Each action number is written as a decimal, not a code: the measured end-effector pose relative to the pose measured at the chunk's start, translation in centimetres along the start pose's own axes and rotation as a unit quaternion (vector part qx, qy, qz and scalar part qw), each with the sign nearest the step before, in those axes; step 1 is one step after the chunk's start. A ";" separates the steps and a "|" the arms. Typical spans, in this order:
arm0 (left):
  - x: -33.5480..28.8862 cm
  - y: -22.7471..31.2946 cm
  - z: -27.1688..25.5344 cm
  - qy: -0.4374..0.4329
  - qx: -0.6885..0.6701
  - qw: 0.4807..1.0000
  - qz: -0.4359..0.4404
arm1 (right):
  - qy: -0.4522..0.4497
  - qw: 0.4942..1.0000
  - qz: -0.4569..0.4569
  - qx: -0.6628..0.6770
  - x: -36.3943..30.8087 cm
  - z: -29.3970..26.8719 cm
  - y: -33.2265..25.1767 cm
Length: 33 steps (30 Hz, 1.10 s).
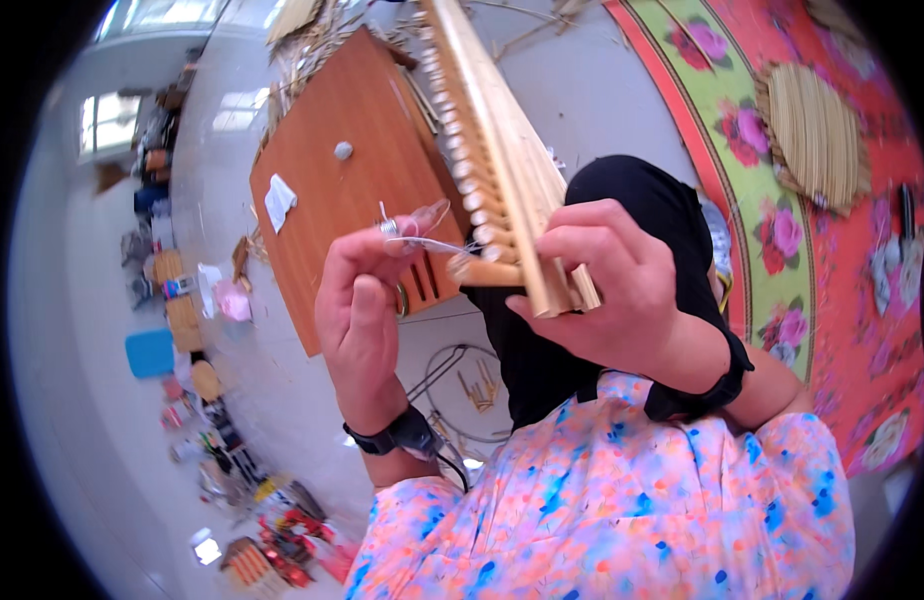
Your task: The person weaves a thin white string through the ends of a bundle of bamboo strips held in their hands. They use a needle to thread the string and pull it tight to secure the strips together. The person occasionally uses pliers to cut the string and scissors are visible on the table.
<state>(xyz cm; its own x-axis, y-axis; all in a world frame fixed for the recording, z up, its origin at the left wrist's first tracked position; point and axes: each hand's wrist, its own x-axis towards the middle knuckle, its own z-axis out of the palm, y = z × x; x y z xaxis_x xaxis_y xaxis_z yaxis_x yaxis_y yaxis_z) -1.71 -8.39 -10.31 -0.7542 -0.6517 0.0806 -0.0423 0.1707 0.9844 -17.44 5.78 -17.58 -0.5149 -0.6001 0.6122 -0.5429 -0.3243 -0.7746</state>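
My right hand (pixel 622 285) grips the near end of a long panel of pale bamboo sticks (pixel 517 140), thumb and fingers on either side of it. The panel rises away from me, tilted, with a row of rounded stick ends and white bindings along its left side. One stick (pixel 490 272) juts out to the left at the near end. To the left of it, my left hand (pixel 360 310) is closed, its fingers pinching a white thread (pixel 437 244). This thread runs across to the panel by the jutting stick. A ring-like metal band circles a left finger.
A brown wooden table (pixel 352 110) stands beyond my left hand, with a crumpled white tissue (pixel 280 203) and a small grey ball (pixel 343 151) on it. A round stick mat (pixel 812 135) lies on the flowered red cloth (pixel 862 330) at right. Clutter lines the floor at left.
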 end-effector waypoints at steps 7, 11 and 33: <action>-1.2 -2.4 -8.3 0.183 0.079 0.977 -0.077 | -0.053 0.998 -0.034 -0.008 0.0 -2.8 -2.1; -2.3 -2.9 -12.2 0.209 -0.055 0.975 -0.050 | -0.046 0.996 -0.074 0.006 -0.9 -4.3 -4.1; -9.8 7.3 -12.9 -0.029 -0.415 0.896 0.155 | -0.384 0.918 0.067 0.074 1.4 9.1 -8.2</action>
<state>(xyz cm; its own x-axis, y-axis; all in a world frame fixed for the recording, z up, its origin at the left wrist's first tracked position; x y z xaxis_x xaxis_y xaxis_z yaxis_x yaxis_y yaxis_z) 13.85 -10.29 -1.86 -0.6793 -0.6238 0.3865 0.6588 -0.2864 0.6957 -7.64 0.90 -11.78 0.0794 -0.9619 0.2616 -0.3834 -0.2717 -0.8827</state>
